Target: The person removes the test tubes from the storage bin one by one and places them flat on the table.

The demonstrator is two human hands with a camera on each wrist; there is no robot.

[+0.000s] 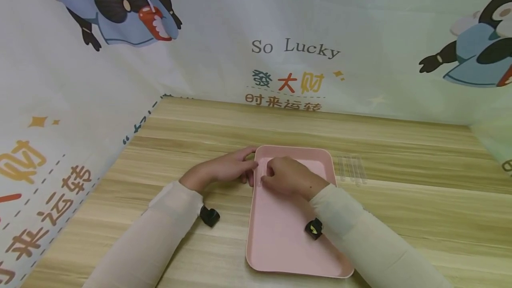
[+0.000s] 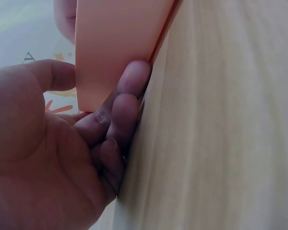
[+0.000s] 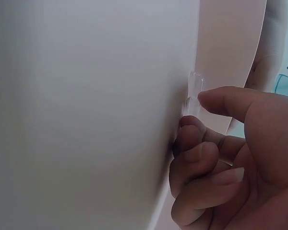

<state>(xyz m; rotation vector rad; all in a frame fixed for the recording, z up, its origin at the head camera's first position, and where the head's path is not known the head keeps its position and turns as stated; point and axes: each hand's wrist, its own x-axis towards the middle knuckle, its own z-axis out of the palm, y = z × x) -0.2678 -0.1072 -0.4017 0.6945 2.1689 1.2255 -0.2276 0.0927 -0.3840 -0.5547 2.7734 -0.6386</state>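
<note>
A pink rectangular tray [image 1: 292,248] lies on the wooden table. My left hand [image 1: 228,167] grips its left wall near the far corner; in the left wrist view the thumb [image 2: 62,75] meets the rim while curled fingers [image 2: 134,79] rest against the outer side. Inside the tray, my right hand [image 1: 290,177] pinches a small clear tube [image 3: 196,84] between thumb and index finger, close along the inner left wall. The other right fingers are curled in, and the tube's lower end is hidden behind them.
Several clear tubes [image 1: 354,170] lie side by side on the table [image 1: 420,208], just right of the tray. A printed cloth [image 1: 224,52] hangs behind the table and along its left side.
</note>
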